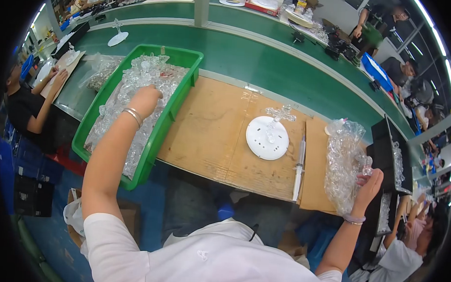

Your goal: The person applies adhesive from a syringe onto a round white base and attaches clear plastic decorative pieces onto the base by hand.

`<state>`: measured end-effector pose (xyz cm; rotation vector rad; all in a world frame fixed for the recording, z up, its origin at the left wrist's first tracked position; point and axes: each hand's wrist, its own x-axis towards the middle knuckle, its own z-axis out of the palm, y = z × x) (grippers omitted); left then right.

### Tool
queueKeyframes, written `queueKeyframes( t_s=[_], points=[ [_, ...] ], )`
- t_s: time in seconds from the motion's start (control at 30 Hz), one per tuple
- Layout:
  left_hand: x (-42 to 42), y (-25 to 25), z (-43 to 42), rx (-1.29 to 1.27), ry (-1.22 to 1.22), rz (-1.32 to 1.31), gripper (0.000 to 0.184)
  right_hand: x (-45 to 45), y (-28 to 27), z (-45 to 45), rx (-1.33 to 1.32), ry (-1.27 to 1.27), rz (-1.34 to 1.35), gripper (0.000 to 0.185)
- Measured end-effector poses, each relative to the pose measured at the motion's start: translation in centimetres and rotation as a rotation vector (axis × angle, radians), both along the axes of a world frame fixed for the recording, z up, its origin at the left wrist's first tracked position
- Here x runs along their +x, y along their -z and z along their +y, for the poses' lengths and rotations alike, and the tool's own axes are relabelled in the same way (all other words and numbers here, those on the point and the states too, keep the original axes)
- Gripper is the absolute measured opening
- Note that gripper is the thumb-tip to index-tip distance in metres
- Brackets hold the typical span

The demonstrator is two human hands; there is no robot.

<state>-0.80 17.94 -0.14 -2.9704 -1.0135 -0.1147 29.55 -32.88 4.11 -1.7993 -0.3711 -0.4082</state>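
Observation:
My left hand (146,99) reaches into a green tray (173,102) heaped with clear plastic pieces (137,118). Its fingers are curled down among them, and whatever they grip is hidden. On the right, my right hand (371,185) pinches a small clear plastic piece (366,166) over the edge of a clear plastic bag (341,155) full of similar pieces. Between my hands, a round white disc (257,144) with small holes lies on cardboard (211,125). A clear branched fitting (280,114) rises from its middle. Right of the disc lies a syringe (300,163).
Beyond the cardboard runs a green bench (228,54), with another disc assembly (118,38) on it at upper left. Black bins (388,151) with clear pieces stand at right. Co-workers sit close by on my left (28,102) and right (400,256).

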Motion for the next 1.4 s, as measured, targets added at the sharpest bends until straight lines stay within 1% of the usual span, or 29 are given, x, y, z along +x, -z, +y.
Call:
queueKeyframes(
  t_s=[0.03, 0.07, 0.1, 0.17, 0.23, 0.3, 0.33, 0.37, 0.47, 0.5, 0.53, 0.57, 0.6, 0.63, 0.67, 0.7, 0.73, 0.8, 0.87, 0.93, 0.97, 1.03, 1.07, 1.13, 1.17, 1.27, 1.33, 1.37, 1.4],
  points=[
    [0.2, -0.7, -0.4, 0.014, 0.012, 0.013, 0.027, -0.4, 0.2, 0.4, 0.132, -0.068, 0.051, 0.026],
    [0.3, -1.1, -0.7, 0.030, 0.023, 0.025, 0.021, -0.9, 0.4, 0.8, 0.128, -0.061, 0.046, 0.026],
    [0.4, -1.0, -0.4, 0.024, 0.030, 0.022, 0.021, -1.4, 0.7, 1.3, 0.191, -0.142, 0.107, 0.027],
    [0.9, -0.2, 1.0, 0.121, -0.024, -0.047, 0.009, -2.7, 0.5, 2.4, 0.269, -0.258, 0.216, 0.027],
    [0.6, 0.6, 3.1, 0.177, 0.079, -0.076, 0.010, -4.3, 0.4, 3.8, 0.277, -0.341, 0.295, 0.027],
    [0.4, 0.0, 2.9, 0.117, 0.069, -0.040, 0.012, -5.5, 0.7, 5.0, 0.272, -0.455, 0.381, 0.025],
    [0.2, -0.3, 2.4, 0.119, 0.079, -0.149, 0.014, -5.8, 0.9, 5.8, 0.283, -0.527, 0.432, 0.023],
    [0.0, -0.8, 1.9, 0.122, 0.088, -0.259, 0.015, -6.4, 0.7, 6.6, 0.211, -0.574, 0.481, 0.020],
    [-0.4, -2.4, 2.2, 0.104, 0.072, -0.257, 0.016, -7.0, 1.9, 8.3, 0.103, -0.792, 0.565, 0.023],
    [-0.6, -2.6, 2.5, 0.047, 0.072, -0.404, 0.015, -7.1, 2.6, 8.9, 0.098, -0.779, 0.573, 0.023],
    [-0.7, -3.2, 2.5, -0.009, 0.067, -0.553, 0.015, -7.3, 3.2, 9.5, 0.021, -0.804, 0.563, 0.028],
    [-0.5, -3.9, 2.3, -0.018, 0.071, -0.550, 0.015, -7.3, 3.7, 10.2, -0.056, -0.830, 0.554, 0.035],
    [0.1, -5.0, 1.3, -0.124, -0.020, -0.601, 0.016, -7.2, 4.2, 10.8, -0.059, -0.822, 0.561, 0.035],
    [0.9, -5.9, 0.1, -0.230, -0.113, -0.649, 0.018, -7.1, 4.6, 11.4, -0.200, -0.859, 0.464, 0.038],
    [2.1, -6.9, -1.9, -0.239, -0.112, -0.643, 0.018, -7.1, 4.9, 11.9, -0.339, -0.894, 0.366, 0.042],
    [3.6, -8.0, -4.8, -0.364, -0.049, -0.644, 0.018, -7.4, 4.8, 12.6, -0.343, -0.891, 0.373, 0.042],
    [5.0, -8.8, -7.1, -0.489, 0.012, -0.642, 0.018, -7.8, 4.4, 13.4, -0.428, -0.854, 0.344, 0.041],
    [7.8, -6.9, -9.9, -0.302, 0.176, -0.463, 0.016, -8.1, 4.6, 14.5, -0.517, -0.819, 0.315, 0.041],
    [10.4, -3.8, -11.6, -0.333, 0.247, -0.349, 0.013, -8.0, 5.3, 15.1, -0.621, -0.795, -0.128, 0.037],
    [11.2, -1.9, -12.7, -0.245, 0.211, -0.053, 0.014, -8.0, 5.3, 15.2, -0.693, -0.787, -0.166, 0.035],
    [11.4, -1.5, -12.3, -0.249, 0.204, -0.054, 0.014, -7.9, 5.3, 15.2, -0.765, -0.770, -0.198, 0.034],
    [11.7, -0.8, -11.3, -0.386, 0.124, -0.022, 0.014, -8.2, 5.0, 15.1, -0.832, -0.737, -0.190, 0.033],
    [11.5, -0.5, -11.1, -0.388, 0.121, -0.018, 0.014, -8.4, 4.9, 15.1, -0.889, -0.695, -0.189, 0.031],
    [11.1, -0.1, -11.0, -0.499, 0.010, -0.194, 0.013, -8.7, 4.8, 15.2, -0.953, -0.692, -0.221, 0.032],
    [11.0, 0.0, -11.5, -0.499, 0.008, -0.193, 0.013, -8.8, 4.6, 15.2, -1.014, -0.683, -0.262, 0.032],
    [9.9, 1.0, -14.1, -0.521, -0.003, -0.223, 0.016, -9.5, 4.4, 14.6, -1.025, -0.714, -0.272, 0.037],
    [8.8, 2.6, -15.6, 0.003, 0.303, -0.607, 0.022, -9.6, 4.6, 14.0, -0.960, -0.762, -0.299, 0.039],
    [8.3, 3.0, -15.9, -0.004, 0.314, -0.597, 0.022, -9.6, 4.7, 13.5, -0.896, -0.809, -0.333, 0.041],
    [7.9, 3.5, -16.1, -0.103, 0.342, -0.476, 0.026, -9.6, 4.5, 13.3, -0.894, -0.802, -0.316, 0.041]
  ],
)
